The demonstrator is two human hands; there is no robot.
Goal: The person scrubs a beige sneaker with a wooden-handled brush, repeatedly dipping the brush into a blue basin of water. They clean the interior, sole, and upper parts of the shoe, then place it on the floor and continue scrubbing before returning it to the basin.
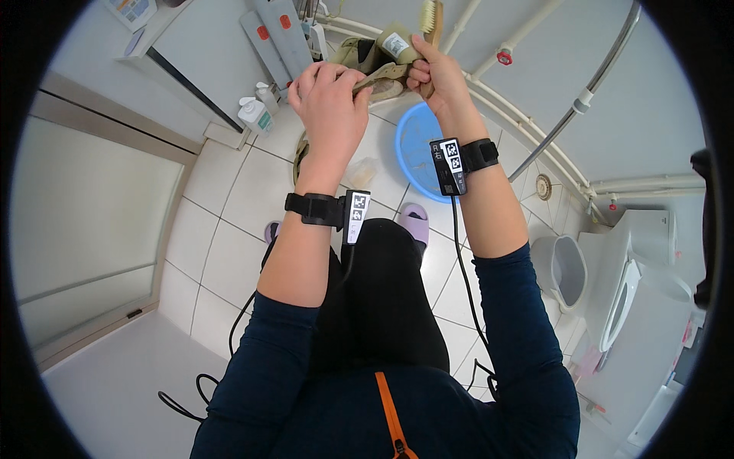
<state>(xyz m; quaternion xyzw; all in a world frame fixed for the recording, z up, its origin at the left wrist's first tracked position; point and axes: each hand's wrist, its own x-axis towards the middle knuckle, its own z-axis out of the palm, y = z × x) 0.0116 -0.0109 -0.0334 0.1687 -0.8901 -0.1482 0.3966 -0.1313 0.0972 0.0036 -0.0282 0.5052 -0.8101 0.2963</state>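
My left hand (332, 94) grips the edge of an olive-green canvas shoe (385, 72) near the top of the view. In my right hand (436, 72) is a wooden brush (437, 26) with pale bristles, held upright. The right thumb also lies at the shoe's tongue (397, 46), which carries a white printed label. My fingers hide parts of the shoe and the brush handle. Below my right hand, a blue plastic basin (408, 140) stands on the floor, with brownish streaks inside. An olive item (300, 154), perhaps another shoe, is mostly covered by my left forearm.
Two pump bottles (256, 116) stand on the tiled floor (229, 195) to the left. A small translucent packet (362, 172) lies between my arms. White pipes (504, 103) and a metal pole (602, 69) run along the right wall. A grey bin (565, 269) stands by a toilet (619, 304).
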